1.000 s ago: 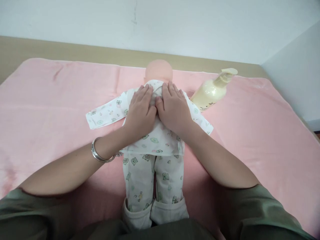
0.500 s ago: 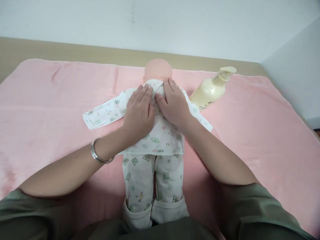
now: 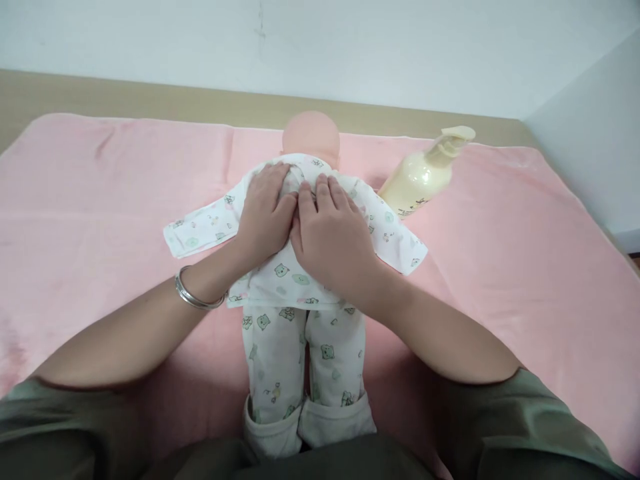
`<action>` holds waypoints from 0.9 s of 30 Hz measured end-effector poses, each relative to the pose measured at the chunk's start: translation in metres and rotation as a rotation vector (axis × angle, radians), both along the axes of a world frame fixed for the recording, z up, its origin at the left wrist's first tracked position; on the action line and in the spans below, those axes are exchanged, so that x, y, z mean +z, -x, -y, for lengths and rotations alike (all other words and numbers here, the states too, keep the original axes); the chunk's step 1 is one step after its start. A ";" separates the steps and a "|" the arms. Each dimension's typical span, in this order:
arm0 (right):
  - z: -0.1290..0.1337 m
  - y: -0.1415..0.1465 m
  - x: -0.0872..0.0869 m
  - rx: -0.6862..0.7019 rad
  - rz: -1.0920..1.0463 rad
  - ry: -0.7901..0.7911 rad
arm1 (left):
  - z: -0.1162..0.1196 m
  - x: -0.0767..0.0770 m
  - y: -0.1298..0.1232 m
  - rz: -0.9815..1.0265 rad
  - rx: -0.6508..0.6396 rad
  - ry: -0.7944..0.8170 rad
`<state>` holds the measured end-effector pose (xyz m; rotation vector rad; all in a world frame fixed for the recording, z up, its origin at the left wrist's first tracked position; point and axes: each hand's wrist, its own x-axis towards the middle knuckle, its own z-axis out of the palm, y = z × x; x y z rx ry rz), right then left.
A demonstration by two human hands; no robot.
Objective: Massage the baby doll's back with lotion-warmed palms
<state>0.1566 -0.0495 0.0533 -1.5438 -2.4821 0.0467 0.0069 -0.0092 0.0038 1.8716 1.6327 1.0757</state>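
Note:
A baby doll (image 3: 311, 135) in a white long-sleeved top (image 3: 295, 283) and white trousers (image 3: 327, 360), both with green animal prints, lies stretched out with its head away from me. Its face is out of sight. My left hand (image 3: 265, 210) rests flat on the upper left of the doll's top, fingers extended. Beside it, my right hand (image 3: 333, 233) lies on the upper middle of the top with fingers stretched out, its thumb side close to my left thumb. Both hands press on the cloth without gripping it.
Under the doll a pink mat (image 3: 110, 200) covers most of the table. A cream pump bottle (image 3: 420, 177) stands tilted in view just right of the doll's shoulder. Behind the mat run a wooden table edge (image 3: 210, 103) and a white wall (image 3: 350, 53).
My right hand has slid down and left over the doll's back, from near the collar. My left hand has shifted slightly left and up. The doll's right-side sleeve now shows more.

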 end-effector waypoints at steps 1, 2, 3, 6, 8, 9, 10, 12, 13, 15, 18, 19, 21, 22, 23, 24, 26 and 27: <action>-0.007 -0.002 -0.001 0.004 -0.031 0.028 | 0.001 0.000 0.000 0.002 0.003 -0.006; -0.016 -0.005 -0.001 0.000 -0.066 0.062 | 0.001 0.000 -0.001 0.003 0.004 -0.017; -0.025 -0.008 -0.002 -0.014 -0.099 0.095 | 0.001 -0.001 -0.001 0.005 0.003 -0.029; -0.046 -0.014 -0.004 -0.092 -0.175 0.117 | 0.001 -0.004 0.000 0.018 -0.003 -0.055; -0.049 -0.015 -0.006 -0.123 -0.197 0.105 | 0.001 -0.006 0.000 0.027 -0.007 -0.070; -0.048 -0.015 -0.007 -0.131 -0.198 0.103 | 0.001 -0.007 0.000 0.023 -0.008 -0.076; -0.046 -0.014 -0.007 -0.134 -0.195 0.102 | 0.001 -0.007 0.000 0.014 -0.006 -0.079; -0.043 -0.014 -0.008 -0.128 -0.194 0.095 | 0.002 -0.006 0.000 -0.018 0.007 -0.070; -0.043 -0.014 -0.009 -0.122 -0.197 0.087 | 0.002 -0.006 -0.001 -0.034 0.015 -0.062; -0.043 -0.014 -0.011 -0.109 -0.211 0.068 | 0.003 -0.004 0.000 -0.055 0.015 -0.043; -0.044 -0.015 -0.013 -0.097 -0.224 0.050 | 0.006 0.000 -0.001 -0.052 -0.003 -0.034; -0.045 -0.016 -0.013 -0.096 -0.223 0.049 | 0.009 0.002 -0.003 -0.051 0.000 -0.030; -0.046 -0.017 -0.013 -0.094 -0.213 0.051 | 0.019 0.008 -0.010 -0.070 0.005 -0.016; -0.047 -0.017 -0.013 -0.093 -0.208 0.053 | 0.025 0.011 -0.015 -0.093 -0.002 -0.010; -0.047 -0.018 -0.012 -0.091 -0.204 0.056 | 0.031 0.015 -0.020 -0.120 -0.015 -0.009; -0.047 -0.018 -0.010 -0.089 -0.200 0.061 | 0.036 0.018 -0.025 -0.146 -0.032 -0.009; -0.045 -0.018 -0.007 -0.088 -0.186 0.079 | 0.040 0.023 -0.030 -0.173 -0.059 -0.006; -0.042 -0.017 -0.005 -0.092 -0.171 0.089 | 0.038 0.023 -0.029 -0.168 -0.061 0.003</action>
